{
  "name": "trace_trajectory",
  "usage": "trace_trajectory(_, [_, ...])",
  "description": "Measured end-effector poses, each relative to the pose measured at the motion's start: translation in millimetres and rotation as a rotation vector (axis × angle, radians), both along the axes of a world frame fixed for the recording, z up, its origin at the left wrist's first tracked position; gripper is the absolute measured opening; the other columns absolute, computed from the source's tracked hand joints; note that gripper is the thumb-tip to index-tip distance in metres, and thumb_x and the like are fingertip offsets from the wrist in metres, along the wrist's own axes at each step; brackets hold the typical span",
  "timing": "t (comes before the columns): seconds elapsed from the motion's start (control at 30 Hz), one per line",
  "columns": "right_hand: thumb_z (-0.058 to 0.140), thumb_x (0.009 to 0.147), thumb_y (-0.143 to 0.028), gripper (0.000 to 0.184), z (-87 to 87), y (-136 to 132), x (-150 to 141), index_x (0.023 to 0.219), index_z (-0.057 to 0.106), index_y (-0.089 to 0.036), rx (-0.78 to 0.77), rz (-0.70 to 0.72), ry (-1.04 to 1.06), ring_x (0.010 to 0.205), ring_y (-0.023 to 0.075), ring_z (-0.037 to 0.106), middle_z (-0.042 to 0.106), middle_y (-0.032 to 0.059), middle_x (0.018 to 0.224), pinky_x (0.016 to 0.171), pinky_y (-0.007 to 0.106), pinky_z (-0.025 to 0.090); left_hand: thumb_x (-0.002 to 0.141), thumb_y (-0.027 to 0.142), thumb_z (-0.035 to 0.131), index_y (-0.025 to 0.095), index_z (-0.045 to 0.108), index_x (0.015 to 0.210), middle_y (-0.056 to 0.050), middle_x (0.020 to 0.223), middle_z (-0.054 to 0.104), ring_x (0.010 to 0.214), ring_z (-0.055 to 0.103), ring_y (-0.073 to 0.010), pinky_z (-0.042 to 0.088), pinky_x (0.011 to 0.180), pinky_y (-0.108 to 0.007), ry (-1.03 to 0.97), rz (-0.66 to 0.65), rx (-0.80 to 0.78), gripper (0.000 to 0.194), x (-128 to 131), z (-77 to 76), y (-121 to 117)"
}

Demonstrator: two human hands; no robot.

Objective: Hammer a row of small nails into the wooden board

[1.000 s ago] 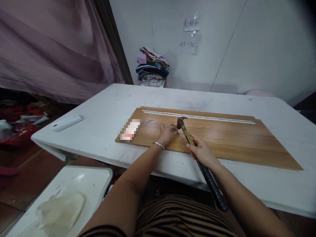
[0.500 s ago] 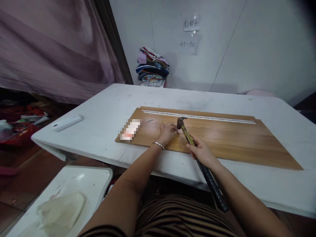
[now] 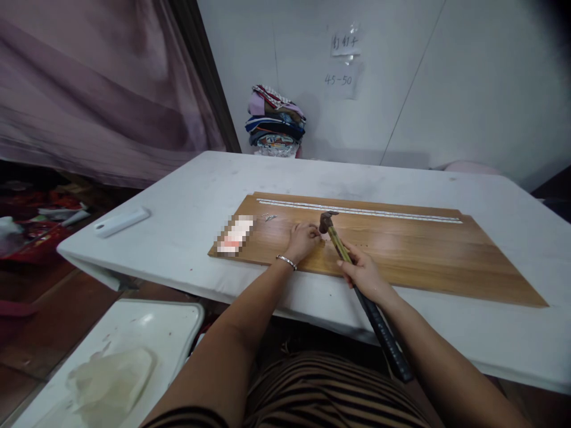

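My right hand [image 3: 363, 272] is wrapped round the handle of a claw hammer [image 3: 339, 242], whose rusty head is raised just above and right of my left fingertips. The black grip end points back toward my body. On the wooden board [image 3: 423, 255] rests my left hand [image 3: 306, 241], thumb and fingers pinched together near the hammer head. Whatever is between those fingertips is too small to make out. Several small dark dots [image 3: 361, 245] form a row in the board to the right. A few loose nails [image 3: 269, 217] lie on the board's left part.
The board lies on a white-covered table [image 3: 178, 190]. Two pale strips [image 3: 357, 209] run along its far side, and a blurred-out card [image 3: 235, 235] lies at its left end. Further left is a white handled object [image 3: 122, 222]. Folded cloths [image 3: 276, 122] are stacked by the wall.
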State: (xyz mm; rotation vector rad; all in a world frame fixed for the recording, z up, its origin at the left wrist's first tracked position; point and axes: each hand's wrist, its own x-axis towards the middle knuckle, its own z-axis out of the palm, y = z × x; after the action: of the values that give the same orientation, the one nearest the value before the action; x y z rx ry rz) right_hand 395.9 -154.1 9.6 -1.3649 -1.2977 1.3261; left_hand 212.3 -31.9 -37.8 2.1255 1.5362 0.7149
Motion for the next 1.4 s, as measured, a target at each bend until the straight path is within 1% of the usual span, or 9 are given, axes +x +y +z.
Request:
trace_trajectory(0.37, [0.067, 0.076, -0.036, 0.083, -3.2, 1.4, 0.5, 0.157, 0.057, -0.017, 0.016, 0.02, -0.015, 0.043, 0.0072, 0.042, 0.066, -0.0016, 0.079, 0.039, 0.024, 0.041, 0.088, 0.018, 0.077, 0.023, 0.079, 0.082, -0.004, 0.119, 0.081, 0.123, 0.068, -0.0251, 0.041, 0.118, -0.048, -0.007, 0.014, 0.003, 0.008, 0.1, -0.1, -0.7])
trace_trajectory(0.47, [0.066, 0.075, -0.038, 0.083, -1.5, 0.4, 0.5, 0.155, 0.059, -0.019, 0.04, -0.009, -0.018, 0.043, 0.0066, 0.043, 0.065, -0.0019, 0.083, 0.038, 0.023, 0.04, 0.085, 0.018, 0.078, 0.024, 0.081, 0.092, -0.005, 0.119, 0.081, 0.123, 0.069, -0.0256, 0.043, 0.119, -0.048, -0.032, 0.001, -0.001, 0.01, -2.5, -5.4, 2.2])
trace_trajectory(0.57, [0.066, 0.075, -0.039, 0.083, -0.1, -0.7, 0.6, 0.155, 0.058, -0.018, 0.048, -0.027, -0.01, 0.043, 0.0063, 0.043, 0.065, -0.0014, 0.084, 0.038, 0.024, 0.039, 0.084, 0.013, 0.075, 0.023, 0.081, 0.11, -0.008, 0.122, 0.081, 0.119, 0.072, -0.0253, 0.051, 0.113, -0.044, -0.121, -0.011, -0.041, 0.029, -12.5, -10.5, 8.7])
trace_trajectory(0.63, [0.066, 0.075, -0.039, 0.084, 0.5, -1.0, 1.0, 0.155, 0.058, -0.017, 0.05, -0.018, -0.009, 0.043, 0.0065, 0.043, 0.065, -0.0015, 0.082, 0.038, 0.024, 0.04, 0.085, 0.009, 0.07, 0.021, 0.08, 0.117, -0.01, 0.127, 0.079, 0.119, 0.072, -0.0244, 0.055, 0.109, -0.04, -0.194, 0.014, -0.074, 0.036, -24.5, -10.0, 13.3])
trace_trajectory(0.7, [0.066, 0.075, -0.039, 0.085, 1.1, -0.8, 1.2, 0.155, 0.057, -0.017, 0.049, -0.003, -0.013, 0.044, 0.0067, 0.042, 0.064, -0.0022, 0.08, 0.039, 0.024, 0.04, 0.088, 0.01, 0.066, 0.02, 0.079, 0.118, -0.011, 0.13, 0.078, 0.121, 0.072, -0.024, 0.055, 0.108, -0.037, -0.207, 0.066, -0.072, 0.034, -39.0, -5.4, 16.6])
trace_trajectory(0.83, [0.066, 0.074, -0.04, 0.087, 1.9, 0.1, -0.3, 0.156, 0.056, -0.016, 0.029, 0.011, -0.018, 0.045, 0.0072, 0.043, 0.063, -0.0034, 0.079, 0.04, 0.025, 0.042, 0.092, 0.017, 0.063, 0.018, 0.08, 0.106, -0.012, 0.116, 0.08, 0.116, 0.071, -0.0268, 0.053, 0.108, -0.039, 0.003, 0.128, 0.034, 0.021, -59.8, 6.6, 16.9])
trace_trajectory(0.97, [0.067, 0.073, -0.039, 0.091, 2.0, 0.1, -2.9, 0.159, 0.053, -0.014, 0.006, 0.021, -0.004, 0.045, 0.0073, 0.043, 0.065, -0.0019, 0.083, 0.039, 0.025, 0.042, 0.095, 0.019, 0.061, 0.019, 0.076, 0.095, -0.012, 0.111, 0.077, 0.113, 0.068, -0.0272, 0.051, 0.105, -0.04, 0.184, 0.043, 0.108, 0.015, -60.0, 5.4, 13.3])
trace_trajectory(1.17, [0.068, 0.074, -0.035, 0.091, 0.5, 0.5, -3.7, 0.161, 0.051, -0.013, -0.007, 0.009, 0.001, 0.044, 0.0081, 0.042, 0.065, -0.0023, 0.079, 0.039, 0.025, 0.041, 0.097, 0.02, 0.06, 0.021, 0.074, 0.098, -0.011, 0.115, 0.074, 0.115, 0.064, -0.0257, 0.048, 0.108, -0.04, 0.183, 0.029, 0.108, 0.014, -55.4, -0.9, 11.7])
trace_trajectory(1.4, [0.068, 0.074, -0.038, 0.085, -0.3, 1.0, -2.5, 0.157, 0.056, -0.018, 0.008, -0.003, -0.017, 0.045, 0.0074, 0.044, 0.067, -0.0011, 0.085, 0.039, 0.025, 0.04, 0.098, 0.02, 0.058, 0.022, 0.074, 0.1, -0.011, 0.117, 0.073, 0.117, 0.063, -0.0266, 0.047, 0.108, -0.041, 0.216, 0.035, 0.108, 0.017, -54.1, -0.3, 10.6])
